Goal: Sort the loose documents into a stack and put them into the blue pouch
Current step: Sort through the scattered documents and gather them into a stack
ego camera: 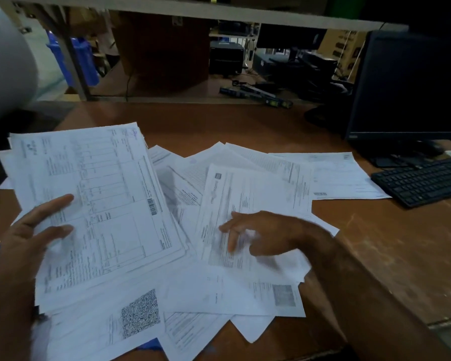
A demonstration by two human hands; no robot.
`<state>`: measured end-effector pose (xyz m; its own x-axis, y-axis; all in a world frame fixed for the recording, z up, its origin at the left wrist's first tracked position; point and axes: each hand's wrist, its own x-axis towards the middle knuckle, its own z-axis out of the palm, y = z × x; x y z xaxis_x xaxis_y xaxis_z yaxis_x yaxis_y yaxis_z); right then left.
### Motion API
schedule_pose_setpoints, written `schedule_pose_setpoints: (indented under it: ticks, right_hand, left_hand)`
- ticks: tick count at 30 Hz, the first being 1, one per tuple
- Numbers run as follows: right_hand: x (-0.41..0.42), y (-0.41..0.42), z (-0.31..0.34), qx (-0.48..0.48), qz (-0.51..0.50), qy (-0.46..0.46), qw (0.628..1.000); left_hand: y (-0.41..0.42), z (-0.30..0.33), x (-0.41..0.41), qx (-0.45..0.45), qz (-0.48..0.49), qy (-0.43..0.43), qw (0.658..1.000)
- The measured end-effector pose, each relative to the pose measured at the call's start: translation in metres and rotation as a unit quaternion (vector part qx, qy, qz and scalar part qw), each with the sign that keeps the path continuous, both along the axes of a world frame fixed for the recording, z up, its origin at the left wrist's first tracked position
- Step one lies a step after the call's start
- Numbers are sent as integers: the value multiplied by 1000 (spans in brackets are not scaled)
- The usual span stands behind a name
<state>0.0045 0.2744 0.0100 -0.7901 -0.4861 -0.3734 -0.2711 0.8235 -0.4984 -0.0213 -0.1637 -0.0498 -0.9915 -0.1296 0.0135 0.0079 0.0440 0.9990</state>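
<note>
Right hand is laid with fingers spread and relaxed on a loose sheet, whose long axis runs away from the body; a gathered stack is gripped just leftward by the left hand; a blue pouch is barely glimpsed under the near papers.

An office: a wooden desk with monitor, keyboard and scattered printed forms.

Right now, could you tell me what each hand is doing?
Left hand: holds the stack of documents.
Right hand: open, fingers on a loose sheet.
</note>
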Motion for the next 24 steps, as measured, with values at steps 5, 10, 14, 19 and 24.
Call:
schedule_pose_setpoints:
  ticks: [5,10,14,19,24]
  right_hand:
    - [-3,25,-21,90,-342,147,924]
    - [-28,32,-10,60,-393,108,911]
    - [-46,45,-10,-12,-386,80,919]
    - [-57,43,-13,-111,-363,188,906]
    - [-52,28,21,-339,-340,321,816]
  left_hand:
    - [-45,-41,-28,-89,-56,12,994]
    - [14,13,4,-73,-11,70,995]
    - [32,17,11,-36,8,83,996]
    - [31,16,11,-17,-24,63,998]
    - [30,18,10,3,-38,26,999]
